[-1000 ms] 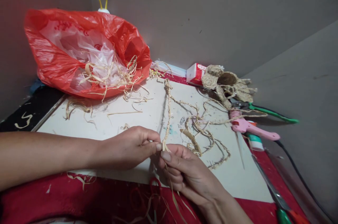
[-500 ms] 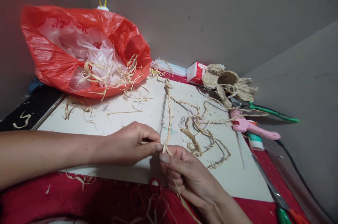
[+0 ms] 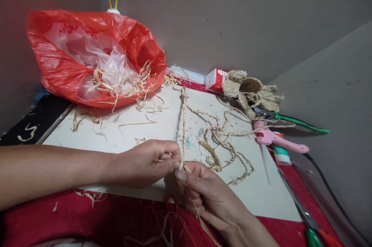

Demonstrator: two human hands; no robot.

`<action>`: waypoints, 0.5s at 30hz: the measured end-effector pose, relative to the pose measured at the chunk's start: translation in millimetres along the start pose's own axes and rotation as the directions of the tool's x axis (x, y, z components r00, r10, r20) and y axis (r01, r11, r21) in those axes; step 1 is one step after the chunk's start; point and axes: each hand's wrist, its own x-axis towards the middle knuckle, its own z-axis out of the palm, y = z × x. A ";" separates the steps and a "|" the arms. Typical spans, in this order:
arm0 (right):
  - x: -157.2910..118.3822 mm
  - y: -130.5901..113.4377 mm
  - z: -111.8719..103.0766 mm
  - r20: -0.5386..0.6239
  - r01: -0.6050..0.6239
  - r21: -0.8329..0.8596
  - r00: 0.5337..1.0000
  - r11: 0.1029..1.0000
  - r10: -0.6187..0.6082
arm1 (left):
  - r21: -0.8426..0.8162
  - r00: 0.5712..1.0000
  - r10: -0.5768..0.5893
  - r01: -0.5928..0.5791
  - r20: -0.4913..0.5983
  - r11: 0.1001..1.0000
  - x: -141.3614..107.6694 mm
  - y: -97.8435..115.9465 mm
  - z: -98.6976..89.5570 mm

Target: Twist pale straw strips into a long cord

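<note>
A straw-coloured braided cord (image 3: 184, 126) runs from the back of the white board down to my hands. My left hand (image 3: 154, 161) pinches strands at the cord's lower end, its thumb and fingers pressed together. From the right, my right hand (image 3: 203, 187) grips the same spot between thumb and forefinger, and the two thumb tips nearly meet. Loose raffia strands (image 3: 200, 220) trail below my right hand toward the front edge. More braided cord (image 3: 229, 150) lies in loops on the board, right of the stretched part.
A red plastic bag (image 3: 58, 80) with fibre strands stands back left. Along the right lie a pink glue gun (image 3: 271, 140), green-handled pliers (image 3: 302, 122), woven straw pieces (image 3: 252, 90) and scissors (image 3: 308, 218). The white board (image 3: 116, 138) rests on red cloth (image 3: 87, 220).
My left hand has shifted slightly right and down, its fingers now closed nearer the cord. My right hand keeps its pinch almost unmoved.
</note>
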 end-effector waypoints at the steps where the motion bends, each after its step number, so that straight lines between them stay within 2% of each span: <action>1: -0.3 -0.3 0.1 -0.002 0.001 -0.010 1.000 1.000 -0.001 | -0.103 0.999 -0.035 0.039 0.040 0.994 0.3 -1.0 -0.6; 4: -1.5 -0.5 -0.2 0.005 0.048 -0.092 0.999 0.995 -0.048 | -0.310 0.983 -0.123 0.161 0.138 0.937 2.1 -1.7 -3.2; 7: -2.8 0.0 -1.8 0.022 0.123 -0.225 0.992 0.967 -0.121 | -0.381 0.976 -0.133 0.191 0.173 0.905 3.8 -0.3 -5.7; 15: -5.8 -8.2 -0.6 0.041 0.090 -0.449 0.996 0.889 -0.080 | -0.311 0.977 -0.152 0.191 0.147 0.931 6.7 -0.8 -7.9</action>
